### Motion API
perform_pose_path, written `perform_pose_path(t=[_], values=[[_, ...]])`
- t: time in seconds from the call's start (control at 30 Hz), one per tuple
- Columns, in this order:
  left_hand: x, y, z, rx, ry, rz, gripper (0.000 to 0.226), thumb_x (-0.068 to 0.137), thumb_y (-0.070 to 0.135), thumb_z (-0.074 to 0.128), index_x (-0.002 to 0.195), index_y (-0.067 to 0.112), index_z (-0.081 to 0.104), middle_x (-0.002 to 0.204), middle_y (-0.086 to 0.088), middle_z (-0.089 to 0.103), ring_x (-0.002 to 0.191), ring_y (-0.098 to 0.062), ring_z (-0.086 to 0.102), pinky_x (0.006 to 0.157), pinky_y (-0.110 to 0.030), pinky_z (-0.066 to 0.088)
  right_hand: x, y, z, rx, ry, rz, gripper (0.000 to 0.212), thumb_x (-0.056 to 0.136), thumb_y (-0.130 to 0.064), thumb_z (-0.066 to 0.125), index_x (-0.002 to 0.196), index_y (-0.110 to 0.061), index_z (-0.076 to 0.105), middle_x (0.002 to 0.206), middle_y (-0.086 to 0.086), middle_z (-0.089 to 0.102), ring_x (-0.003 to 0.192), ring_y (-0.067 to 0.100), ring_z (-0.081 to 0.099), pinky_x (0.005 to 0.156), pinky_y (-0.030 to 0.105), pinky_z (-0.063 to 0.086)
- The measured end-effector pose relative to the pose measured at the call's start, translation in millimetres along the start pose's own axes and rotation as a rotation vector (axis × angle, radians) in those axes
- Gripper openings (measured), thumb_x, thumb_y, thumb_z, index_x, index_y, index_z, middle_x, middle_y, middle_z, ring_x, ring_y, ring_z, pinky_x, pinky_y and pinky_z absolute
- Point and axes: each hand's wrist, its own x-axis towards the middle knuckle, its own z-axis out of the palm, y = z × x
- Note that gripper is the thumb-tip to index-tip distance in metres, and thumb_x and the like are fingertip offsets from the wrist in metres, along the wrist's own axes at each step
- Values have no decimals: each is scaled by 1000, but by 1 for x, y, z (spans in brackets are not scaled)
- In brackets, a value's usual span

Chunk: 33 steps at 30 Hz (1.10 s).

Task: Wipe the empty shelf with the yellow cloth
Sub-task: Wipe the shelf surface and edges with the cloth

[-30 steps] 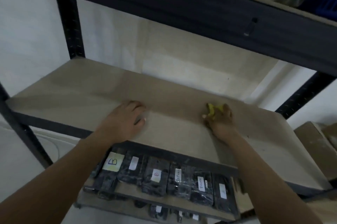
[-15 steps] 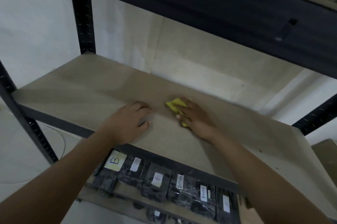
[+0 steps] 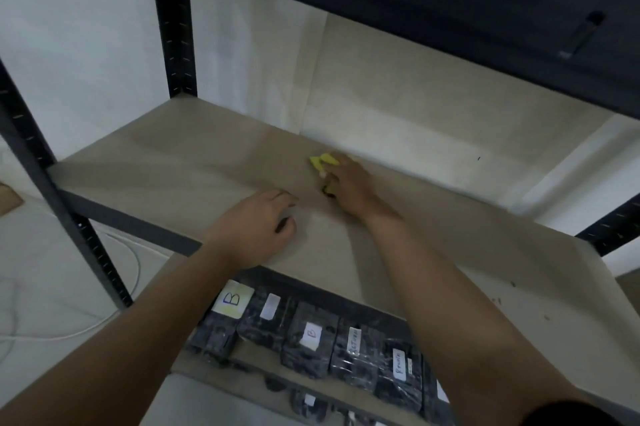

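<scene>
Right hand (image 3: 348, 185) is palm-down on the shelf (image 3: 180, 166), toward the back, close to the wall (image 3: 415, 107). Yellow cloth (image 3: 321, 161) sits under its fingers: a bunched bit pokes out past the fingertips on the far-left side, and another scrap shows near the thumb. Fingers are curled over the cloth, pressing it to the board. Most of the cloth is hidden under the hand.

Left hand (image 3: 254, 226) rests on the shelf near the front edge, just left of and nearer than the right hand, not touching the cloth. Fingers loosely bent, nothing held.

Lower shelf (image 3: 249, 361) below carries a row of black wrapped packs (image 3: 308, 339) with white labels. Dark metal upright (image 3: 175, 20) at back left. White cable (image 3: 114, 318) on the floor at left.
</scene>
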Motion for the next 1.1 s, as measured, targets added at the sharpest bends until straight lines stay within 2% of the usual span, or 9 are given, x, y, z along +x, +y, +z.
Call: perform_pose_path(t=[0.17,0.3,0.4,0.47,0.53,0.63,0.73,1.0,1.1], values=[[-6,4,-8,-71,101,-2,26,88,24,48,111,20,58,103,-2,62,89,-22,58,69,-29,44,-44,-19,-1,201,-85,-80,36,98,-28,43,130,-17,54,147,2,42,137,18,33,104,16,21],[-4,-15,-29,-76,1,38,26,90,26,49,112,20,60,108,0,66,91,-21,61,72,-29,46,-59,12,-20,423,129,160,28,95,-20,50,115,-8,65,121,2,59,109,11,52,88,6,33],[-9,-49,-45,92,-120,84,35,93,32,45,123,18,55,125,-3,58,107,-23,55,90,-32,45,-50,43,-29,476,243,432,17,92,-23,52,81,-17,63,85,12,64,73,22,61,70,36,53],[-15,-61,-48,102,-172,83,40,94,34,43,130,19,50,136,-2,50,120,-21,47,100,-29,35,-33,50,-26,343,201,570,10,90,-31,54,89,-22,57,110,23,60,99,33,60,88,47,50],[-18,-65,-45,100,-154,107,43,94,37,43,132,20,47,141,-2,45,125,-21,42,104,-28,30,-11,43,-16,124,163,608,36,89,-35,55,117,-13,54,130,21,49,119,36,48,102,45,40],[-16,-68,-40,116,-192,135,48,93,43,37,137,24,39,146,0,38,131,-19,35,109,-29,24,20,10,-5,13,138,485,46,94,-29,49,134,-6,44,146,19,36,133,33,35,111,39,28],[-13,-71,-39,114,-212,155,50,93,44,33,139,25,34,148,1,34,135,-18,29,111,-29,19,30,-28,9,-34,25,249,42,97,-25,44,138,-18,44,152,8,31,138,25,30,111,29,22],[-12,-70,-42,74,-220,171,51,93,43,38,140,23,36,149,-1,34,135,-18,29,111,-29,18,-35,-69,-1,400,21,128,24,91,-13,56,111,-6,68,133,10,57,124,21,50,102,18,33],[-12,-70,-43,73,-254,165,52,94,44,36,141,22,34,151,-1,30,137,-19,25,112,-28,16,-63,-46,-30,581,225,356,22,91,-12,55,105,-5,70,99,8,70,79,5,64,64,14,46]])
